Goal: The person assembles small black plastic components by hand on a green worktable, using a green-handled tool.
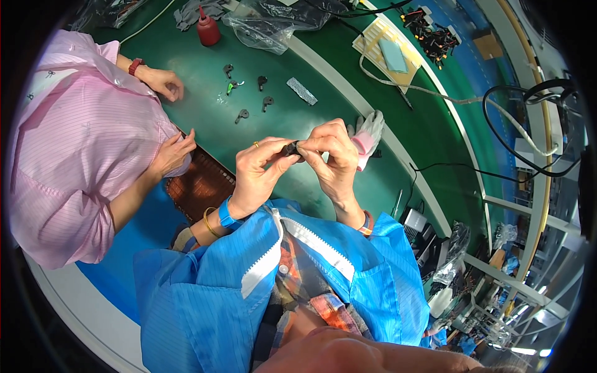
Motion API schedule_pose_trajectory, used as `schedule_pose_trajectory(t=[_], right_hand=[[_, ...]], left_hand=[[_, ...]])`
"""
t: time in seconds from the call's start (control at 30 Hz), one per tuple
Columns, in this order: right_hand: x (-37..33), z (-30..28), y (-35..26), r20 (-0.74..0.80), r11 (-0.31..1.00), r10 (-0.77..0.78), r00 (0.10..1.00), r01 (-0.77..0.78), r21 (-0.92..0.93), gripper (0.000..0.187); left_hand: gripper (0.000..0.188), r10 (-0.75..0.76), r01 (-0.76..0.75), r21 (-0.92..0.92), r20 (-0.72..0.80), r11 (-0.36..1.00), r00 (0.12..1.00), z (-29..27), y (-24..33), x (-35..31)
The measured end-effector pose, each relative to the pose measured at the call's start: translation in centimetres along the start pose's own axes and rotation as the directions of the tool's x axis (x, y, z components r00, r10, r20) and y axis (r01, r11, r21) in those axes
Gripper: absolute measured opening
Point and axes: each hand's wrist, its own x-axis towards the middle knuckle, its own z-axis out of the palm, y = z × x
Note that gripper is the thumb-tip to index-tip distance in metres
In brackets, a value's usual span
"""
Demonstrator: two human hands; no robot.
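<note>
My left hand (258,177) pinches a small black part (290,149), which looks like an earbud, between thumb and fingertips. My right hand (333,158) grips the other end of the same part, fingers and thumb closed on it. Fingertips cover much of the part, so its exact shape is hidden. Beyond my hands, several dark earbud-like pieces lie on the green table (199,81), among them a piece with a bright green patch (232,88). A silvery strip (302,91) lies to their right. Close to my right hand rests a pink and white glove (368,138).
A co-worker in a pink striped coat (87,149) sits at left, hands at the table. A brown mat (202,180) lies between us. Farther off are a red bottle (208,30), a clear plastic bag (267,28), a cream tray (388,53) and cables (435,93).
</note>
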Motion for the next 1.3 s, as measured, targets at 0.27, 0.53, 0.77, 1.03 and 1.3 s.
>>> schedule_pose_trajectory(t=[0.27, 0.53, 0.77, 1.03, 1.3], right_hand=[[-0.1, -0.4, -0.1, 0.059, 0.984, 0.108, 0.992, -0.115, 0.133, 0.008], [0.2, -0.6, -1.1, 0.132, 0.896, 0.279, 0.951, -0.307, 0.32, 0.007], [0.1, -0.7, -1.2, 0.053, 0.989, 0.129, 0.99, -0.132, 0.062, 0.011], [0.1, -0.1, -1.2, -0.005, 0.936, -0.178, 0.984, 0.168, -0.309, 0.016], [-0.3, 0.4, -0.6, -0.025, 0.878, -0.266, 0.964, 0.232, -0.418, 0.021]], left_hand=[[0.021, -0.019, 0.019, 0.01, 0.026, 1.0, 0.999, 0.0, 0.4, 0.1], [0.023, -0.001, -0.006, 0.112, 0.062, 0.994, 0.998, -0.5, 0.5, 0.1], [0.023, 0.011, -0.014, 0.069, 0.048, 0.997, 0.999, -0.1, 0.5, 0.2], [0.023, 0.002, -0.003, 0.051, 0.029, 0.999, 1.0, -0.1, 0.5, 0.2], [0.021, 0.017, -0.018, 0.042, 0.025, 0.999, 1.0, -0.1, 0.1, 0.1]])
